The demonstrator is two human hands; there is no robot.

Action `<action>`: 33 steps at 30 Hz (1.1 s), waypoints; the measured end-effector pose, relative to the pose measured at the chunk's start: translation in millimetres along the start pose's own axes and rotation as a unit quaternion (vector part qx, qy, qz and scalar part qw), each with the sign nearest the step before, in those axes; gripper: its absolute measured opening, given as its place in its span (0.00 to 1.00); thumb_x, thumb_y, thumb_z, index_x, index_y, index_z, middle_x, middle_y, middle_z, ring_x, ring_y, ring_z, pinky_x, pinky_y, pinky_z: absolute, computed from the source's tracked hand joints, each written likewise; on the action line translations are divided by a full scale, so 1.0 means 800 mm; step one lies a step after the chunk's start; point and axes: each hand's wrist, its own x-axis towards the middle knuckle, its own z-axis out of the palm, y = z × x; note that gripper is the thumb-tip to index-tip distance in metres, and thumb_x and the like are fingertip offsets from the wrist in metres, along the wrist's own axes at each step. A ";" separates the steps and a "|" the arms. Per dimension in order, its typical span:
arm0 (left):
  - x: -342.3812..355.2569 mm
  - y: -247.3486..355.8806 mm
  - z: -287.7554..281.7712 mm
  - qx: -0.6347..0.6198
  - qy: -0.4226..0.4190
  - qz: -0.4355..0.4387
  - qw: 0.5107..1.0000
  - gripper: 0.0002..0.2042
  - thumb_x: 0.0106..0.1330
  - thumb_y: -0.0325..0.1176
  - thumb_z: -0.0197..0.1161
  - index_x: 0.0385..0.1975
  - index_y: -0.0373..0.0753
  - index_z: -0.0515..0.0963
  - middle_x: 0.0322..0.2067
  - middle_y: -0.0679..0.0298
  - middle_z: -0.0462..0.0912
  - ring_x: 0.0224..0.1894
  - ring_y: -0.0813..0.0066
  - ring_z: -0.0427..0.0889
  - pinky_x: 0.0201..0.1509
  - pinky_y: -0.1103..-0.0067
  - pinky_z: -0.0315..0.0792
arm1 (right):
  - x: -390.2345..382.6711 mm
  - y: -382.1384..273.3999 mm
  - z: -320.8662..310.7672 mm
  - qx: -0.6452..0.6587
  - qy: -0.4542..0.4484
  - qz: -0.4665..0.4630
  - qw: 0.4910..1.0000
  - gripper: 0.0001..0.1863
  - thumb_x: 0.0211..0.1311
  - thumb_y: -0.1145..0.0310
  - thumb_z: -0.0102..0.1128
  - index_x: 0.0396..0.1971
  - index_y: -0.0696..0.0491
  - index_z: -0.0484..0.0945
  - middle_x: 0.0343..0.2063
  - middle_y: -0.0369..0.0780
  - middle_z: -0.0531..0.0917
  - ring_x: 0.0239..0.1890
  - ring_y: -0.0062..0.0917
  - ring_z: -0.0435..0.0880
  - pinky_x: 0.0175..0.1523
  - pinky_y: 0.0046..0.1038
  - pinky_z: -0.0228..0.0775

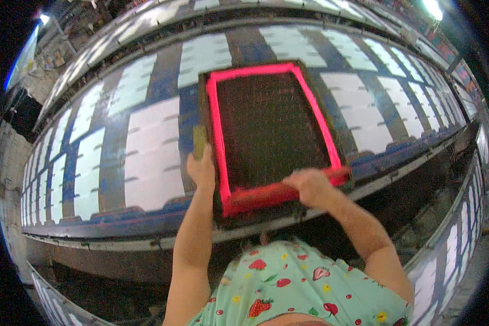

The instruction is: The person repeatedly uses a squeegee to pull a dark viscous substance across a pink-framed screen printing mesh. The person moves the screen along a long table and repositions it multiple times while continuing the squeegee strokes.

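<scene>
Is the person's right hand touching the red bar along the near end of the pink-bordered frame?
Touching. The head view shows the right hand laid over the red bar, covering part of it without a visible gap.

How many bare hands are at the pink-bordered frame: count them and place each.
2. The left hand holds the yellowish block at the left side of the frame; the right hand is on the red bar along its near edge. No others show.

So your blue table (188, 111) has white sheets (153, 155) left of your left hand (201, 169), plus a pink-bordered frame (266, 127) under your right hand (311, 187).
</scene>
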 end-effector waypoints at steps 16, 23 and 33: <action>0.001 0.037 -0.007 -0.131 -0.004 -0.049 0.990 0.23 0.81 0.35 0.65 0.68 0.26 0.78 0.60 0.48 0.87 0.61 0.59 0.86 0.69 0.68 0.76 | 0.016 0.015 0.049 -0.074 0.177 -0.003 0.981 0.26 0.60 0.75 0.61 0.59 0.47 0.88 0.53 0.41 0.91 0.54 0.42 0.89 0.61 0.46 0.82; -0.001 0.054 -0.011 -0.108 -0.010 -0.073 0.991 0.22 0.83 0.35 0.63 0.70 0.27 0.77 0.62 0.51 0.86 0.62 0.63 0.84 0.71 0.69 0.74 | 0.179 0.133 0.029 -0.092 0.203 -0.017 0.975 0.24 0.62 0.78 0.58 0.57 0.49 0.88 0.52 0.41 0.90 0.56 0.43 0.88 0.60 0.46 0.81; -0.002 0.052 -0.010 -0.094 -0.021 -0.106 0.990 0.22 0.85 0.34 0.60 0.72 0.29 0.75 0.66 0.54 0.82 0.66 0.65 0.80 0.74 0.70 0.71 | 0.428 0.304 -0.011 -0.113 0.199 -0.016 0.973 0.23 0.63 0.76 0.59 0.57 0.48 0.89 0.52 0.45 0.91 0.56 0.45 0.89 0.61 0.46 0.82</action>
